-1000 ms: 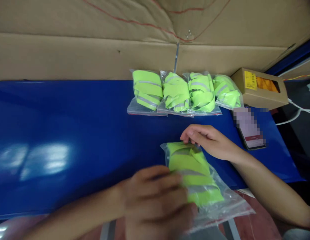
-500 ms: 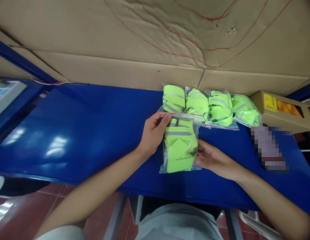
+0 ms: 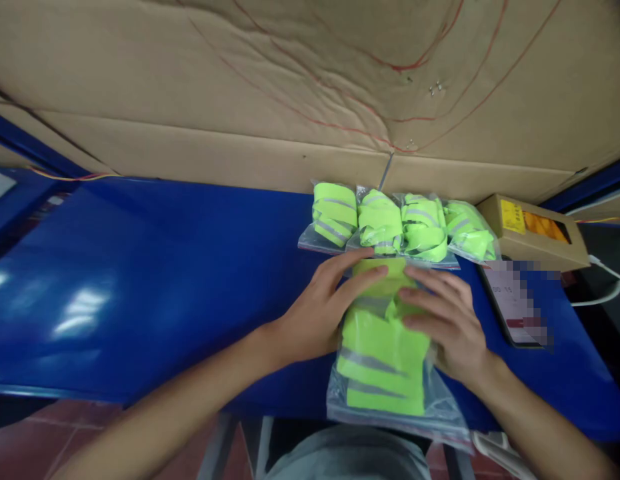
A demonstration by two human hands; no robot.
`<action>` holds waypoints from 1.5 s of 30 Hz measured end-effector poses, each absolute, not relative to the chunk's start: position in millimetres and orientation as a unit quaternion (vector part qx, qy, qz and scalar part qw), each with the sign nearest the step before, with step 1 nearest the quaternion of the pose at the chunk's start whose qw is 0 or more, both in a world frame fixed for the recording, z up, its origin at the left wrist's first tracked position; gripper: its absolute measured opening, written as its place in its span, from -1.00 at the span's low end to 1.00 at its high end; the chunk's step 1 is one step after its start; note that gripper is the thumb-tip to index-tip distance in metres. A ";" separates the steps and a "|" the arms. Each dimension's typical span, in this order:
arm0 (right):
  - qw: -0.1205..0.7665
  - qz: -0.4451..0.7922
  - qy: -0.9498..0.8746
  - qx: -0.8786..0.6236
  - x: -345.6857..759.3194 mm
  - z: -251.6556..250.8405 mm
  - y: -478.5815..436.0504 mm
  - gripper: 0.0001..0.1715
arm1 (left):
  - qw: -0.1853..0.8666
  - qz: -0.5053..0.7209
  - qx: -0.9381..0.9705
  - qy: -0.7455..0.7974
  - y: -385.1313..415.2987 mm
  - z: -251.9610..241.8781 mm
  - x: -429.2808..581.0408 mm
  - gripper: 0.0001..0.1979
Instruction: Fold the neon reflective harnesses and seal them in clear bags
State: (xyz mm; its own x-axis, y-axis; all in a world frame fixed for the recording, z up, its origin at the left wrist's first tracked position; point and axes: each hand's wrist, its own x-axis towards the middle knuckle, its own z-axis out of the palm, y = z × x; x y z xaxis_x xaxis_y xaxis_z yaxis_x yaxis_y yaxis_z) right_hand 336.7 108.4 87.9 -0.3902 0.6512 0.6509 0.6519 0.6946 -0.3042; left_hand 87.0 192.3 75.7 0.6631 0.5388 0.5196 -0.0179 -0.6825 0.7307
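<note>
Landmark: brown box (image 3: 540, 250), by the cardboard wall (image 3: 240, 73) at the back of the blue surface (image 3: 180, 253); I take all places from it.
Bag between the hands: clear bag (image 3: 385, 350) of yellow-green bands with grey stripes, left of the box and well nearer the wearer, zip end toward the body. From my feed I cannot tell whether it rests on the surface or is raised slightly.
Left hand (image 3: 317, 310): left of the box, at the bag's far left; thumb across the top, forefinger near the far edge, narrow gap between. Pinching or only pressing: cannot tell.
Right hand (image 3: 450, 323): left of the box and nearer, fingers spread over the bag's right side, thumb hidden; grip cannot be told.
Reason for hold: I judge that contact from both sides keeps the soft packet square.
Row of bags (image 3: 415, 230): four similar, left of the box, the last just beside it; probably kept back to stay in line.
Phone (image 3: 507, 303): just nearer than the box, screen up, presumably for glancing at.
</note>
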 end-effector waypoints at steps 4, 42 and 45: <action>0.425 -0.094 -0.822 -0.367 336.0 83.3 104.9 -0.75 | 0.160 0.494 0.845 0.127 189.9 65.6 88.3 -0.29; 0.327 0.011 -0.825 -0.461 324.4 63.5 112.0 -0.65 | 0.466 0.406 0.514 0.595 316.1 72.7 -0.7 -0.26; 0.322 0.030 -0.821 -0.471 325.9 62.5 115.0 -0.69 | 0.401 0.387 0.553 0.620 315.8 71.2 1.3 -0.31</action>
